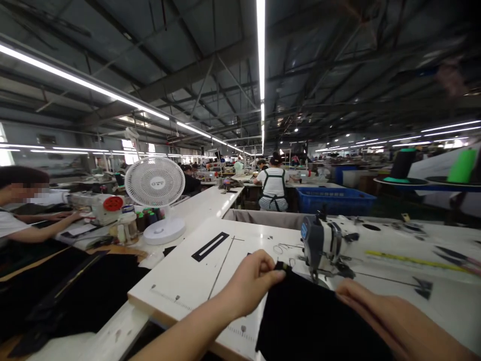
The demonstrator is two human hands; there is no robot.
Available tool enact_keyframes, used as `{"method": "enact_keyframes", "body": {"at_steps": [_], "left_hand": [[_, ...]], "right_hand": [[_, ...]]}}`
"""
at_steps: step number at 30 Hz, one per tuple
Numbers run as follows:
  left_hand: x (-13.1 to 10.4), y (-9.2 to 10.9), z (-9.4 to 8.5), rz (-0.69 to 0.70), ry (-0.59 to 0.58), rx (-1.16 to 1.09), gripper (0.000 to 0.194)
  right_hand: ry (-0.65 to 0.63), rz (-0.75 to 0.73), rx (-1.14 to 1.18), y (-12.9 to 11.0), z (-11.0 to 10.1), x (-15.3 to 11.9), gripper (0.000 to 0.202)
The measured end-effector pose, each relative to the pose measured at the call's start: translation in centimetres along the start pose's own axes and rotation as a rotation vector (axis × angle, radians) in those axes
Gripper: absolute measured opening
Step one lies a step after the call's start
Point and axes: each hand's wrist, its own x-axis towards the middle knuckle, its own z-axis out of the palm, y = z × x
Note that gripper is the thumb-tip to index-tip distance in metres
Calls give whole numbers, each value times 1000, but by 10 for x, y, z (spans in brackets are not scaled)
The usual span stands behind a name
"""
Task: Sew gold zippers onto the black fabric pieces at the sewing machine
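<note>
A piece of black fabric (311, 316) hangs between my two hands over the front edge of the white sewing table (176, 281). My left hand (255, 276) pinches its upper left corner, where a small folded bit shows, thumb on top. At the upper right edge, my right hand (368, 301) grips the cloth, its fingertips partly hidden behind it. Just beyond the fabric stands the sewing machine (323, 243), its needle area close above the cloth's top edge. Left of my hands, a black rectangular frame-shaped piece (210, 246) lies flat on the table.
A white fan (156, 183) stands at the left, near a co-worker (22, 215) at another machine. Scissors (456, 258) and a yellow tape measure (413, 260) lie right. Thread cones (400, 165) stand beyond. A blue crate (334, 200) sits behind, beside a seated person (274, 183).
</note>
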Motion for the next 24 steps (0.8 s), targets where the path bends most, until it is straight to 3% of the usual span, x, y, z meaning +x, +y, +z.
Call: {"method": "enact_keyframes", "body": {"at_steps": [4,9,11,14,16,18,20,22,24], "left_hand": [[9,20,18,151,4,118,14],[2,25,33,133,-23,41,17],[-5,12,30,71,-25,-25,21],[-17,-22,18,-51,-134,16,25],[-20,-43,12,-162,-175,86,22],[-15,-52,9,-193,-153,167,14],[-2,-46,10,-6,-93,271,5],[15,-35,12,362,30,412,15],[31,-33,12,716,179,590,24]], "right_hand": [[2,-16,-29,-38,-23,16,33],[-142,-68,68,-56,-16,24,23],[-111,-61,156,-53,-10,22,22],[-78,-27,292,-44,-10,16,25],[-22,-57,211,-39,-16,12,25],[98,-194,-10,-38,-27,8,22],[232,-436,-290,-41,-37,3,23],[366,-712,-590,-47,-39,-4,28],[504,-920,-844,-49,-26,-12,34]]}}
